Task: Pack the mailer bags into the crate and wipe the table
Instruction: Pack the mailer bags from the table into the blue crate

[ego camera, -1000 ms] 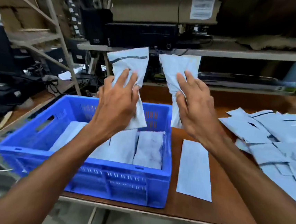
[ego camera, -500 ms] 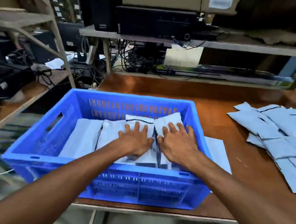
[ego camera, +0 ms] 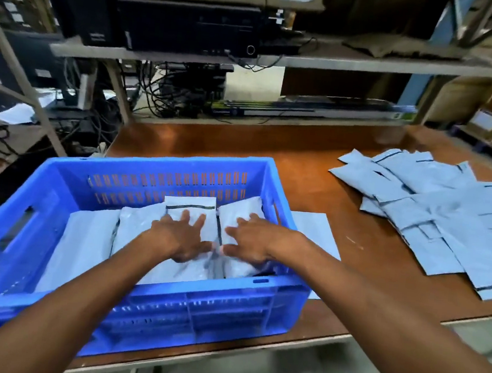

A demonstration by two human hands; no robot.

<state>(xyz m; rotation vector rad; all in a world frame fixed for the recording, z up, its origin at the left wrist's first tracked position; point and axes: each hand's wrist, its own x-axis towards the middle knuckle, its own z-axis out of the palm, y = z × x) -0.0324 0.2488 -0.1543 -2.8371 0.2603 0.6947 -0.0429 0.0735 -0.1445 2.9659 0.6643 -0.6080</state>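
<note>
Inside the blue crate (ego camera: 125,301), my left hand (ego camera: 178,235) lay flat, fingers spread, on a grey mailer bag with a dark seal strip (ego camera: 191,211). My right hand (ego camera: 253,241) lay flat, fingers apart, on the neighbouring mailer bag (ego camera: 240,213); neither hand gripped anything. Further packed bags (ego camera: 89,240) lay to the left within the crate. One flat mailer bag (ego camera: 314,232) rested on the wooden table (ego camera: 300,167) just beside the crate's right wall. A loose pile of mailer bags (ego camera: 440,214) covered the table's right side, well apart.
</note>
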